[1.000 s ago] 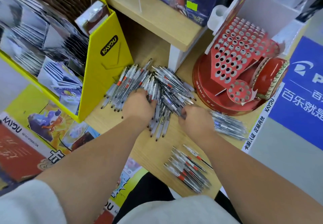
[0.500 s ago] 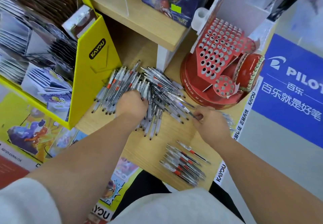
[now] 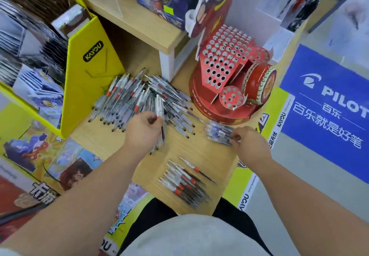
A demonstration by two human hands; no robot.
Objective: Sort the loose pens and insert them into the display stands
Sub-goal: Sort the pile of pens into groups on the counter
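Observation:
A big heap of loose clear pens (image 3: 137, 97) lies on the wooden shelf (image 3: 199, 149). My left hand (image 3: 142, 130) sits at the heap's near edge and pinches one pen with a red band (image 3: 160, 111). To the right lies a small group of blue pens (image 3: 217, 132); my right hand (image 3: 249, 145) pinches a pen at that group's near end. A sorted row of red-banded pens (image 3: 185, 181) lies near the front edge. The red display stand (image 3: 225, 72), full of empty holes, stands behind the blue group.
A yellow cardboard card display (image 3: 87, 79) stands left of the heap. A higher wooden shelf (image 3: 139, 26) with boxes overhangs the back. A blue Pilot sign (image 3: 327, 111) lies on the right. The shelf's front edge is close to my body.
My right hand moved right from the heap to the blue group. My left hand has lifted a red-banded pen out of the heap. The camera view shifted.

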